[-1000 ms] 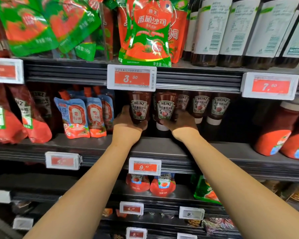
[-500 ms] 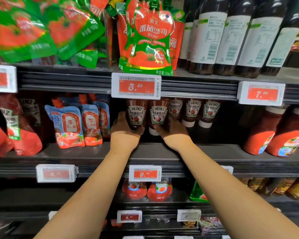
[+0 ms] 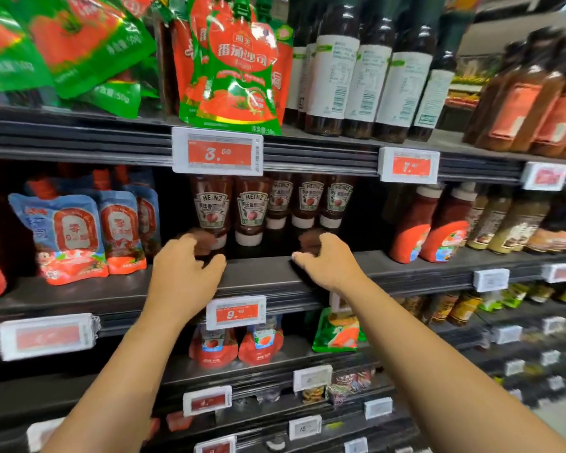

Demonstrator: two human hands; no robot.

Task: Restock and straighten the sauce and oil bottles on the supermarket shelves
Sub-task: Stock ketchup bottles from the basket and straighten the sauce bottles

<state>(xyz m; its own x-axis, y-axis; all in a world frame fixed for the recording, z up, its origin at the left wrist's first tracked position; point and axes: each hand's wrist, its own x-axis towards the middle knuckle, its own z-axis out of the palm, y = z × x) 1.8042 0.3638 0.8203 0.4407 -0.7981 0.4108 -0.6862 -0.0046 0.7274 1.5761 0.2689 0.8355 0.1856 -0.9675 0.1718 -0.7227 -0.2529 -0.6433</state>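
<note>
While both arms reached over the middle shelf (image 3: 262,279), the left hand (image 3: 185,276) hung just in front of the leftmost Heinz ketchup bottle (image 3: 211,209), fingers loosely curled and gripping nothing, though blur hid whether the fingertips touched it. The right hand (image 3: 327,259) hovered with relaxed, empty fingers near the shelf edge, below the right end of the row. Five cap-down bottles of dark red ketchup stood in that row, the two left ones farther forward than the three behind. Blue sauce pouches (image 3: 76,237) stood to the left, red squeeze bottles (image 3: 428,223) to the right. A price tag reading 3.50 (image 3: 218,152) hung over the tops of the bottles; tall dark bottles (image 3: 366,73) lined the shelf above.
</note>
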